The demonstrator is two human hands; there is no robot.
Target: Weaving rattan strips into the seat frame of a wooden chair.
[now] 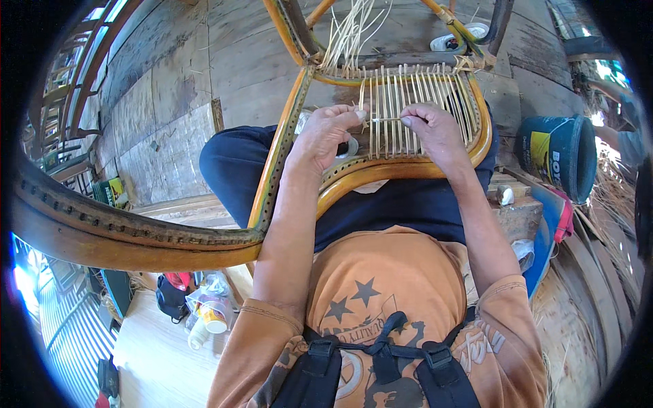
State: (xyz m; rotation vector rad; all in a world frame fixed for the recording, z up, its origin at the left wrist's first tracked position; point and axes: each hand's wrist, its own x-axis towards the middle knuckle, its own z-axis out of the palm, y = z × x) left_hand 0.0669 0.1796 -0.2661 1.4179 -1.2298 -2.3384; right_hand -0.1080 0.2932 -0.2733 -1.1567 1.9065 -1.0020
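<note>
A wooden chair frame [354,187] with small holes along its inner edge lies over my lap. Pale cane strands [401,88] run side by side across the seat opening, from the far rail to the near curved one. Between my hands a thin cane strip [386,120] stretches crosswise over these strands. Thumb and fingers of my left hand [318,139] pinch its left end, near the leftmost strands. My right hand [437,136] pinches the strip farther right, above the strands. Loose cane strips [349,34] hang in a bundle at the far rail.
A dark teal bucket [577,160] stands at the right, past a wooden block [517,217]. The long curved backrest [136,241] reaches to the left. Below it lies a plastic bag with cups [212,309]. Worn boards [170,88] make up the floor.
</note>
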